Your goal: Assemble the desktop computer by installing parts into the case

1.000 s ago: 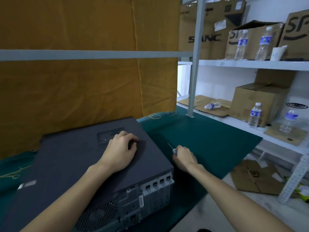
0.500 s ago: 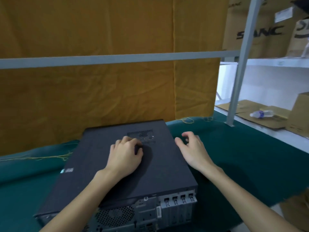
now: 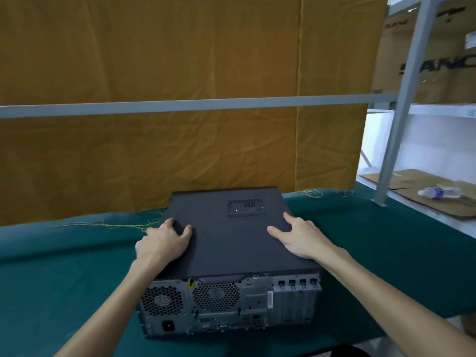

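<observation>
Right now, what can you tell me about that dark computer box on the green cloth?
The computer case is a dark grey, flat metal box lying on its side on the green cloth, cover closed. A small mesh vent sits in the top panel. Its grey rear panel faces the camera, showing two honeycomb fan grilles, a power socket, ports and four expansion slot covers. The left hand grips its left edge; the right hand rests on the top near the right edge.

Left hand (image 3: 164, 243) fingers curled, palm down; right hand (image 3: 298, 237) flat, fingers spread.
</observation>
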The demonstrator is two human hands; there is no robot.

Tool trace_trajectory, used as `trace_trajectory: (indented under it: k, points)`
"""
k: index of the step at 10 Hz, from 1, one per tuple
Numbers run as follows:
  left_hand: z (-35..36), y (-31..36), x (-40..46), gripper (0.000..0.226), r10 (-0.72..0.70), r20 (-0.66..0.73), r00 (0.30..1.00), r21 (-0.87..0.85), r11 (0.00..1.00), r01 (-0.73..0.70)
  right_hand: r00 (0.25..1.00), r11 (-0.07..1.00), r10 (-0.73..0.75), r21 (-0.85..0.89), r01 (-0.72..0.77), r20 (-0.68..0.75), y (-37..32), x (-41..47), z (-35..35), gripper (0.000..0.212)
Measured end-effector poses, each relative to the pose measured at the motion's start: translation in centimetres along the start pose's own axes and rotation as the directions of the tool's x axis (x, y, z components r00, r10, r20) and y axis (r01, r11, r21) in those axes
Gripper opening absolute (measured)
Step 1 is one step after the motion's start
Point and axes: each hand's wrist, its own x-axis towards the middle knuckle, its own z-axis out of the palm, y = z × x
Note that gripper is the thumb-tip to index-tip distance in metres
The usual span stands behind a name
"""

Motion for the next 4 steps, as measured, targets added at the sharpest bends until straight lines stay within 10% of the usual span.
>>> trace_trajectory:
  k: [3,4]
  points:
    - [1.2,0.9,-3.0,0.069,0.006,-0.011,1.0,0.03,1.0,-0.006,0.997,0.998,-0.033,0.049,0.029,0.066,2.3,0.2,-1.0,0.097]
    - [1.4,0.5,-4.2,0.062,0.131,-0.044,0.99,0.056,0.99,-0.129,0.996,0.992,-0.092,0.083,0.09,0.019,2.4,-0.4,-2.4,0.07]
